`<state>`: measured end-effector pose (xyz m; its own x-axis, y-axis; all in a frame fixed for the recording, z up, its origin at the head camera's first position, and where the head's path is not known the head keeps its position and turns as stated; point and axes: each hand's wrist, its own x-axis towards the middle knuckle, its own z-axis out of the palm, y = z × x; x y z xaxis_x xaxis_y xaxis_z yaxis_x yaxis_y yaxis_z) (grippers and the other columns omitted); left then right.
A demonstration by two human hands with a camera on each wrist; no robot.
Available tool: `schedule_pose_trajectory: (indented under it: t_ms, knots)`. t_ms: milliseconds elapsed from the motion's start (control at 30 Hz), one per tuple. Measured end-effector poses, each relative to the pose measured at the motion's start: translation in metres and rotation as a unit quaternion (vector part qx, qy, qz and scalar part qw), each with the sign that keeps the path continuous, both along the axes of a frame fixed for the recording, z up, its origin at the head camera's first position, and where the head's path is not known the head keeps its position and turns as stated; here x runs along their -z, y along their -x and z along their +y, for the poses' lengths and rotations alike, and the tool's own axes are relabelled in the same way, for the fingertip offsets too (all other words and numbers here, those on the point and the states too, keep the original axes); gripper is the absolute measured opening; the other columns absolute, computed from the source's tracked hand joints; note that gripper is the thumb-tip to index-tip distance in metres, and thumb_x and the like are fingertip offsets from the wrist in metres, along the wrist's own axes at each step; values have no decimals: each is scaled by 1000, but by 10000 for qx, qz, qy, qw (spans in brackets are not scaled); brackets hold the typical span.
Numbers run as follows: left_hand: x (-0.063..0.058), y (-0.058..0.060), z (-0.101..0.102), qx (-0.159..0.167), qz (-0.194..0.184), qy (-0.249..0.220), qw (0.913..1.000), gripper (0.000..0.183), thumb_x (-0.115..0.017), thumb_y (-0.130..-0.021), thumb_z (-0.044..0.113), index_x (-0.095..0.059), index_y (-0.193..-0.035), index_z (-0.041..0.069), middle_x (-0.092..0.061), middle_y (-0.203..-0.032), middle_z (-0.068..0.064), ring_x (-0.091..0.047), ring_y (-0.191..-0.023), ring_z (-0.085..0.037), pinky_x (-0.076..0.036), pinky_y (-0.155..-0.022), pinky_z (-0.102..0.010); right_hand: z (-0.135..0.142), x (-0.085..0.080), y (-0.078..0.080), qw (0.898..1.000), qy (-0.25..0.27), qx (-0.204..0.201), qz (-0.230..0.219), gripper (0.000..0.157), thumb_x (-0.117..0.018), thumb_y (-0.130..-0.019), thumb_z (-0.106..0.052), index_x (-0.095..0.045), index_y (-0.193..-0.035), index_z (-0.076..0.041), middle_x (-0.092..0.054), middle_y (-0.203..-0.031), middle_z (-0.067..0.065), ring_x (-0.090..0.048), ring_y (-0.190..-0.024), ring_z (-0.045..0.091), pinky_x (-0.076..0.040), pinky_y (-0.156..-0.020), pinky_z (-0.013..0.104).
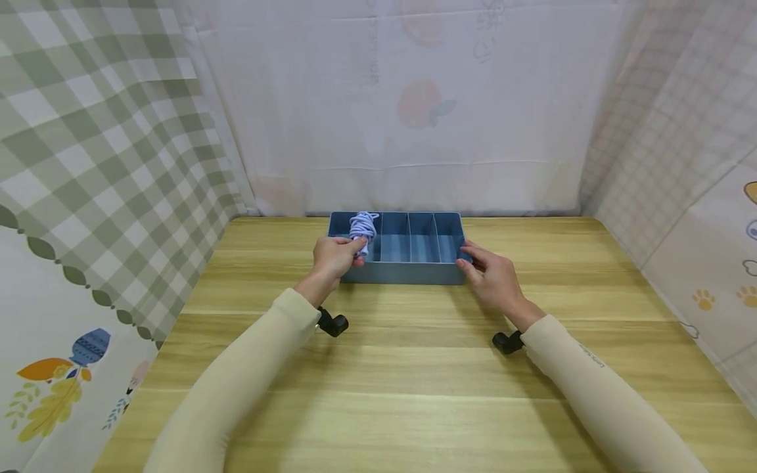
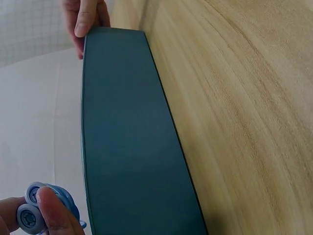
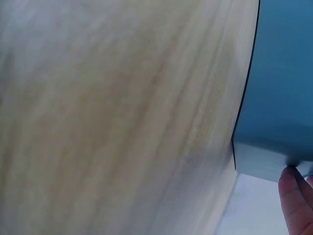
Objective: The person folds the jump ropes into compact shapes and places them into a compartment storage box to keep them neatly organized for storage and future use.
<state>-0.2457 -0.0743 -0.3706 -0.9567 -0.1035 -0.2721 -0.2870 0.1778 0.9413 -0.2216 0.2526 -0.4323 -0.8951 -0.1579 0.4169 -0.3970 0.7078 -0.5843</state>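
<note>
A light-blue jump rope (image 1: pixel 363 225), its cord wound into a bundle, is pinched by its handle end between the thumb and fingers of my left hand (image 1: pixel 336 257). It is over the left part of a blue-grey divided box (image 1: pixel 408 273). Two round handle ends (image 2: pixel 30 219) show between the fingers in the left wrist view. My right hand (image 1: pixel 493 276) grips the box's right front corner, thumb at the front and fingers along the end wall. Fingertips (image 3: pixel 289 178) touch that wall in the right wrist view. The rope covers part of the left compartments.
The box stands at the far edge of a wooden table (image 1: pixel 402 368), close to a pale hanging cloth (image 1: pixel 331 118). A checked cloth (image 1: pixel 118 98) hangs at the left and a patterned cloth (image 1: pixel 698 263) at the right. Thin dividers (image 1: pixel 409 236) split the box.
</note>
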Motion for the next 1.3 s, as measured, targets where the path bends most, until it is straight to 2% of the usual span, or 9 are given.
schedule_pose_trajectory:
  t_ms: [167,500,633,733,833,967,1067,1200,1300]
  knots:
    - [1,3,1,19,8,136,9999,29,-74,-97,28,-76,-110,2,-70,-87,-8,-67,-64,-13,-55,-96,-41,1,0,0,10000,-43,8,52,37,-67,-101,-16,-64,-131,7,-56,-145,19,-67,-115,38,-55,-89,41]
    - [6,10,9,-179,136,520,9984,21,-76,-95,24,-75,-98,3,-68,-79,-9,-62,-58,-15,-60,-83,-46,-1,1,0,10000,3,21,86,37,-69,-100,-15,-65,-130,6,-57,-144,18,-67,-114,38,-56,-90,43]
    - [7,14,12,-220,174,878,9957,24,-76,-95,26,-77,-100,2,-70,-87,-9,-62,-68,-16,-59,-75,-38,-1,1,0,10000,3,18,96,37,-68,-101,-16,-65,-130,6,-57,-144,18,-67,-115,38,-56,-90,44]
    - [7,16,13,-196,186,1316,9909,26,-77,-94,29,-79,-98,3,-69,-89,-6,-60,-78,-18,-52,-66,-31,-1,1,0,9999,14,7,109,37,-69,-100,-15,-65,-130,7,-57,-144,18,-67,-115,38,-56,-89,44]
    - [6,19,15,-26,206,1896,9816,30,-76,-94,33,-76,-79,7,-61,-76,0,-54,-74,-16,-42,-57,-28,-1,1,0,9999,54,7,134,36,-69,-100,-14,-66,-129,7,-57,-144,18,-67,-115,37,-56,-89,43]
    - [3,23,15,374,266,2498,9672,52,-71,-96,36,-53,-53,13,-41,-55,4,-41,-54,-13,-30,-47,-28,0,1,0,9999,62,15,160,36,-70,-99,-14,-66,-129,7,-57,-143,18,-66,-116,36,-56,-89,42]
    - [1,24,16,725,304,2851,9553,54,-67,-97,38,-43,-54,15,-34,-54,5,-36,-50,-13,-27,-46,-29,0,0,0,9999,62,7,144,37,-70,-100,-14,-66,-129,7,-57,-143,18,-67,-115,37,-56,-89,43]
    - [-1,22,17,1128,520,3445,9305,44,-71,-96,40,-52,-66,13,-46,-66,1,-47,-59,-17,-36,-49,-30,0,0,-1,9999,67,4,81,37,-69,-100,-15,-65,-130,7,-57,-144,18,-67,-115,37,-56,-89,44]
    - [-1,18,19,1224,756,3806,9135,43,-77,-92,42,-56,-70,11,-49,-70,-1,-51,-63,-18,-39,-50,-30,0,1,-1,10000,67,17,45,38,-69,-100,-16,-65,-130,6,-57,-144,18,-66,-116,37,-55,-90,44]
